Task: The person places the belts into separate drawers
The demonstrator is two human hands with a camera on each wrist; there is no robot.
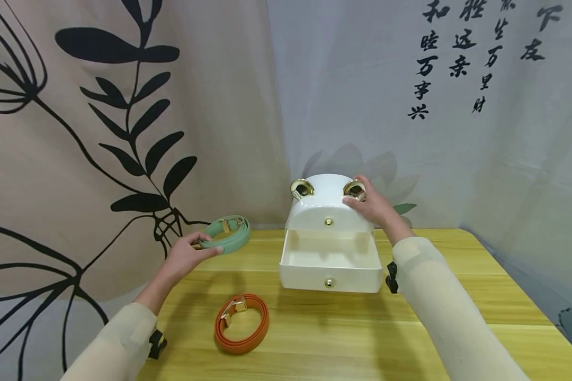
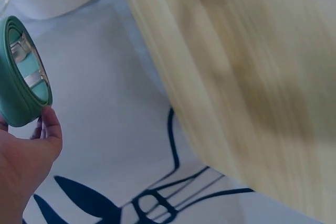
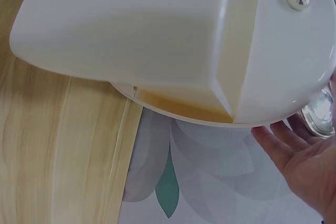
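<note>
My left hand (image 1: 185,259) pinches a coiled green belt (image 1: 235,243) by its near left side, held up over the far left edge of the table. Metal fittings on the coil show in the left wrist view. A white drawer box (image 1: 328,189) with two gold-rimmed round eyes stands toward the back. Its lower drawer (image 1: 305,278) is pulled out, and nothing shows inside it. My right hand (image 1: 375,205) grips the box's upper right, around the right eye (image 1: 355,189), with the thumb in front.
On the wooden table (image 1: 324,338), a coiled orange belt (image 1: 238,345) with a gold buckle lies front left of the box. A printed cloth (image 1: 229,116) hangs behind the table. Dark clips sit by both sleeves.
</note>
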